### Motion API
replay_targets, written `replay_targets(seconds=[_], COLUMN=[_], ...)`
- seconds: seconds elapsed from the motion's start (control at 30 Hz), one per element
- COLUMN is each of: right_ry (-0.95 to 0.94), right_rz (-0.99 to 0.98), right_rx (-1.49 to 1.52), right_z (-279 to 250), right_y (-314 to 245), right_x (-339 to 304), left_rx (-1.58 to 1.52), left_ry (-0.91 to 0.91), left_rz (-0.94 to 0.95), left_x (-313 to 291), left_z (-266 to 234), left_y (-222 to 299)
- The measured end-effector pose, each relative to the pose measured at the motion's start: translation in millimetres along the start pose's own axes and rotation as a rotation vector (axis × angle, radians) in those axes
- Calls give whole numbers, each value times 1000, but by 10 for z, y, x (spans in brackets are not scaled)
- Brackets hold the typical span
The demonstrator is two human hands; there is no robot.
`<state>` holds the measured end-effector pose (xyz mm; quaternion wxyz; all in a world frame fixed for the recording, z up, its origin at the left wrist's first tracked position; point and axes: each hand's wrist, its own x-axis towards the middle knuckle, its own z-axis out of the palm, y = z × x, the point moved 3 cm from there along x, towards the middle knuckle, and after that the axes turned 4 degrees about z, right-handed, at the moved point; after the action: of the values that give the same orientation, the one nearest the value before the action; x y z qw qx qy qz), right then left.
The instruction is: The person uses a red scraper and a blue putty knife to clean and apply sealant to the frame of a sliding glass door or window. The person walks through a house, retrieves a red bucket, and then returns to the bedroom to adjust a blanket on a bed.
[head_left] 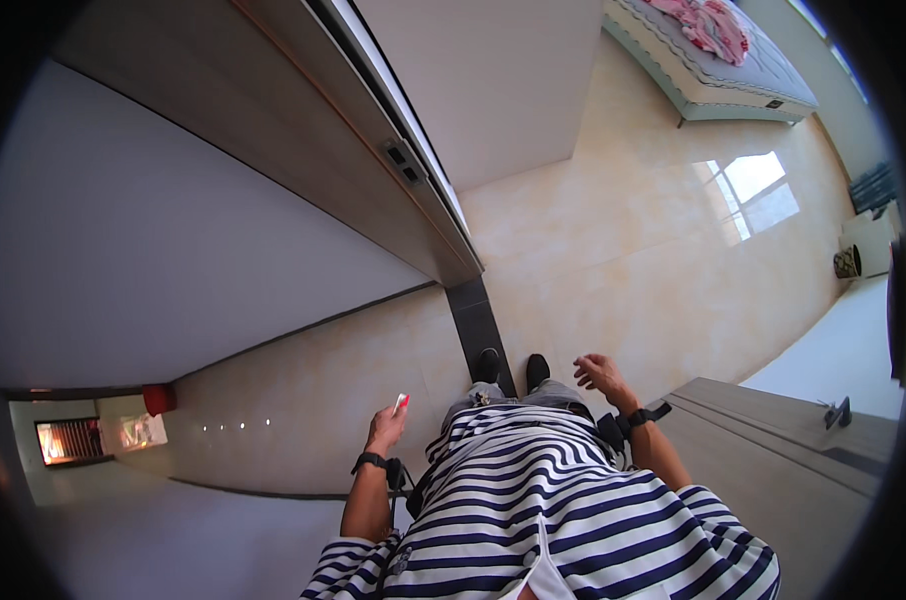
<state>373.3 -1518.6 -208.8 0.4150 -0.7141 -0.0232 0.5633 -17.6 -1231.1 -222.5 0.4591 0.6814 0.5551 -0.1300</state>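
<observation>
My left hand [384,430] is closed around a small white and red object [402,402], whose end sticks out past the fingers; its kind is too small to make out. Out over the floor to the right, my right hand [599,372] hangs with loosely bent fingers apart and nothing in it. Closest to that hand is a grey-brown door [773,430] with a metal handle [837,412], which it does not touch. Both wrists carry dark straps.
I stand at a doorway, my shoes near a dark threshold strip [476,320]. A door frame [393,150] rises ahead on the left. Beyond are a mattress [673,70] with pink cloth [713,30] and a patterned bin [847,263]. Down the corridor hangs something red [159,399].
</observation>
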Motion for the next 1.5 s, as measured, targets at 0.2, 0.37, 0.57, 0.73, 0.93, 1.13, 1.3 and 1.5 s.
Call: replay_targets(seconds=[0.2,0.37,0.57,0.73,0.93,1.13,1.3,1.5], right_ry=[-8,-128,-148,-29,56,-278,-403,-540], right_rz=[-83,29,7,-139,-260,-74,25,151], right_rx=[-59,-121,-168,-184,-196,-630,-491,-833], right_z=[-76,23,115,181,922,1876,2065,3463], right_y=[-253,-238,-317,-465,-1423,-992,-834,-1292], right_x=[279,332,315,600,511,746,979,1379], left_rx=[-189,-156,-43,-135,-244,-488,-251,158], left_ry=[46,34,88,18,-51,117,309,367], left_rz=[-228,-298,-37,-25,-52,-221,41,15], left_x=[-1038,-1328,-1005,-895,-471,-622,-439,-645], left_z=[203,515,566,668,261,-258,-733,-766], left_y=[-657,-542,-554,-600,-1119,-2031,-2090,-2433])
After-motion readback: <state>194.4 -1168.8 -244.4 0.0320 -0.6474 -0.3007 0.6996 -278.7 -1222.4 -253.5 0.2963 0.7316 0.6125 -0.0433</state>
